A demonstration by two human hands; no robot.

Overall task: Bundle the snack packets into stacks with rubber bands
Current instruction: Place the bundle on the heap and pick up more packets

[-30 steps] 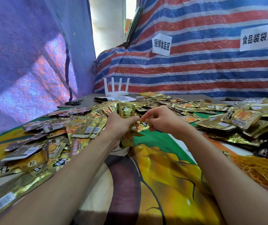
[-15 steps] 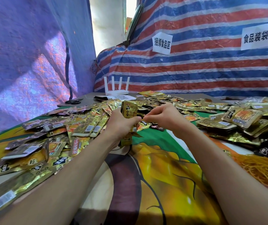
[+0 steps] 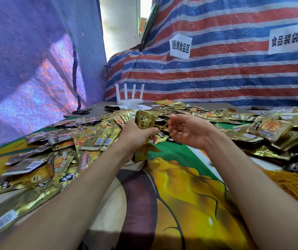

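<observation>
Fingers [image 3: 176, 120] of your right hand [image 3: 189, 131] curl palm-up, hooking a band [image 3: 164, 125] that runs to the stack [image 3: 144, 120] just left of them. Your left hand [image 3: 133, 136] grips that stack, long axis upright.

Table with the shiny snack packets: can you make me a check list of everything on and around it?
Surface: printed cloth, partly bare.
Job's things: stack of packets, upright; loose packets heaped around; rubber band pile, right edge.
Clutter: scissors and router at the back.
Hands: left hand grips the stack; right hand pinches a rubber band stretched from it.
Cables: dark wires hang behind the router.
Surroundings: striped tarp, blue tarp, paper signs.
</observation>
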